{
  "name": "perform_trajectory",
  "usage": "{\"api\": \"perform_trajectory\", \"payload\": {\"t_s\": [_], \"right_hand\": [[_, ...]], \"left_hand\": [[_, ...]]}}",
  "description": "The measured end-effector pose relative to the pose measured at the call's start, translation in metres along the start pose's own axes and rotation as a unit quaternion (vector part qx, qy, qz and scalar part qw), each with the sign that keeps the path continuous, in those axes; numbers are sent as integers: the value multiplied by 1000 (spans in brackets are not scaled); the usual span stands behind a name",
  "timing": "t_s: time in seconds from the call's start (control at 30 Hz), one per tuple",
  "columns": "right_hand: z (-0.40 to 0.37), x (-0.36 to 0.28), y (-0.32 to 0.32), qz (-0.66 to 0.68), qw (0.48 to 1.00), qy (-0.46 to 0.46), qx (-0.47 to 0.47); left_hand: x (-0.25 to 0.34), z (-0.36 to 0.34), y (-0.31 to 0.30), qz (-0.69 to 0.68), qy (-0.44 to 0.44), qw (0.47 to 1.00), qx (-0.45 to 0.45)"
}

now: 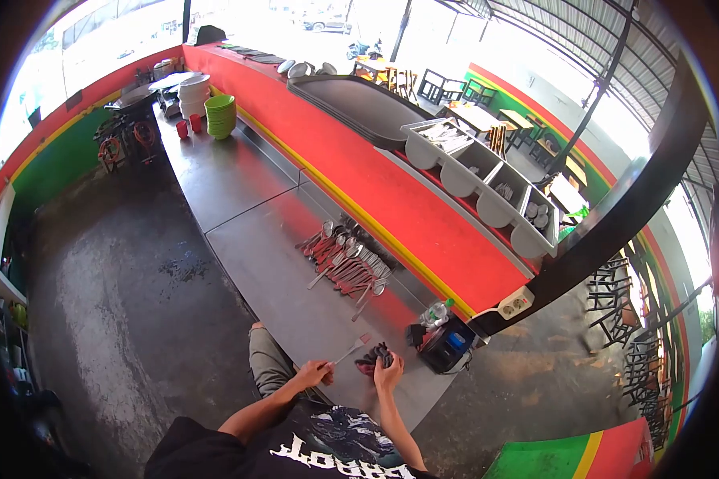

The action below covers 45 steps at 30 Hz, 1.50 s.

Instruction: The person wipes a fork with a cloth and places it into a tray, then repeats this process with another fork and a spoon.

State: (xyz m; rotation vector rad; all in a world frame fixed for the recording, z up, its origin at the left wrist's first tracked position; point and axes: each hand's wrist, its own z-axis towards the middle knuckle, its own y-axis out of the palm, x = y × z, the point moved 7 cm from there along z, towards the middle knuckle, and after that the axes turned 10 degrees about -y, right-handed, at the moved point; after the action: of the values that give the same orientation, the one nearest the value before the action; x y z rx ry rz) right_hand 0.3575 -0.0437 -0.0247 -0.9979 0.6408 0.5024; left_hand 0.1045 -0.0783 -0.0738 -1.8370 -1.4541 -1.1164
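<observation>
My left hand (315, 374) is closed around the handle end of a fork (350, 348), whose head points up and to the right. A bunched dark cloth (378, 354) is gripped in my right hand (388, 372), close beside the fork's head. Both hands are over the near end of the steel counter (268, 239). Farther along it lies a pile of spoons and forks (345, 262), with a few pieces sticking out toward me.
A clear plastic bottle (434, 314) and a black device (446, 345) stand to the right. Green bowls (220, 118) and white bowls (193, 97) are stacked at the far end. The red ledge (423, 231) holds black trays (351, 104) and a grey cutlery holder (479, 180).
</observation>
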Motion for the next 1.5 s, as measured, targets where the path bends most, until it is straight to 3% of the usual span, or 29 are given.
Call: {"api": "perform_trajectory", "payload": {"t_s": [0.07,0.2,0.3,0.4,0.43,0.5,0.6,0.73,0.83,0.93,1.03,1.1,1.23,1.4,1.5], "right_hand": [[-4,-5,-5,46,998,-20,-28],[-11,-19,-18,190,976,78,-67],[-11,-49,-34,122,991,-41,-41],[-5,-82,-37,231,969,-71,-61],[-2,-88,-37,285,956,-31,-68],[3,-101,-37,389,916,50,-81],[17,-124,-46,577,793,159,-113],[37,-140,-55,700,689,135,-133],[55,-138,-75,673,718,116,-130],[75,-138,-92,589,795,134,-56],[106,-143,-118,492,868,72,-11],[128,-157,-137,434,900,30,2],[175,-200,-183,392,919,-6,40],[233,-233,-230,377,917,-92,94],[262,-244,-250,357,928,-79,75]], "left_hand": [[6,-5,-4,-37,30,999,4],[6,-5,0,-59,47,997,-4],[11,-1,13,-103,54,992,-47],[41,-18,39,-120,42,988,-89],[53,-22,48,-121,36,987,-103],[71,-24,64,-117,42,980,-154],[103,-32,87,-177,44,953,-242],[143,-45,113,-217,76,893,-387],[174,-59,123,-237,65,866,-436],[220,-78,121,-156,60,927,-336],[249,-61,127,-7,178,946,-271],[276,-57,133,9,226,940,-257],[338,-55,149,19,271,926,-262],[414,-46,172,37,267,930,-250],[458,-36,182,56,298,923,-239]]}}
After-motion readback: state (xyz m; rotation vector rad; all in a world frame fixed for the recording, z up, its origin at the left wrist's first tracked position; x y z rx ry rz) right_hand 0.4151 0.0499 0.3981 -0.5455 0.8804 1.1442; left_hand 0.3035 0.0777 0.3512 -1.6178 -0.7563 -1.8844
